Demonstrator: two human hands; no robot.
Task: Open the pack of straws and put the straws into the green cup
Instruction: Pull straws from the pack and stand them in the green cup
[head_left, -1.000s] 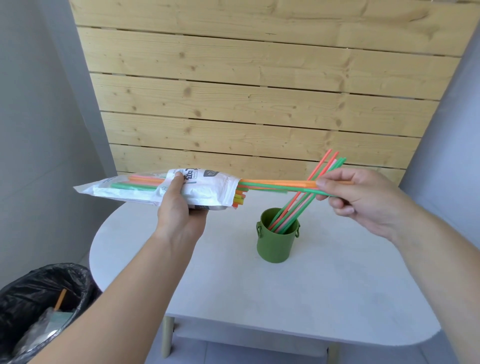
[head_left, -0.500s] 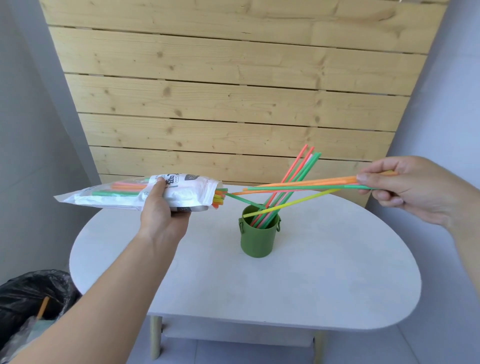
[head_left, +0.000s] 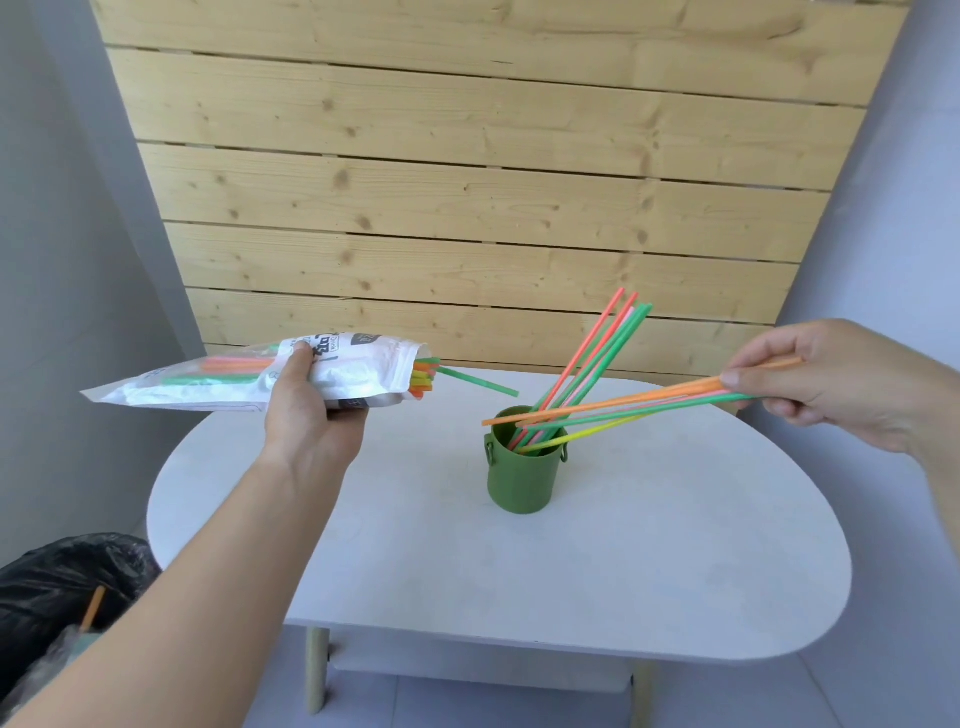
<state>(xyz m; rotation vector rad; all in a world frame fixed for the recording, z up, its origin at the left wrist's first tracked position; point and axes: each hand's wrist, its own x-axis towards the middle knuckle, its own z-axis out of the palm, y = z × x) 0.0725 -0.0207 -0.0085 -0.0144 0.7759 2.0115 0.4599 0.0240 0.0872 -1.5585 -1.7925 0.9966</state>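
Note:
My left hand (head_left: 311, 415) grips the white plastic pack of straws (head_left: 358, 371) level above the table's left side, its open mouth facing right. Coloured straw ends poke out of it, and one green straw (head_left: 478, 383) sticks far out. My right hand (head_left: 831, 384) pinches a bundle of several orange, green, pink and yellow straws (head_left: 623, 408) by their right ends. Their free left ends hang over the rim of the green cup (head_left: 524, 473). Several straws (head_left: 597, 358) stand leaning in the cup.
The cup stands on a white oval table (head_left: 649, 561) in front of a wooden slat wall (head_left: 467, 182). A black bin bag (head_left: 62, 597) with rubbish sits on the floor at the lower left.
The bundle has come fully out of the pack as my right hand pulled it right; its free ends have dropped to the cup's rim. One green straw stays half out of the pack.

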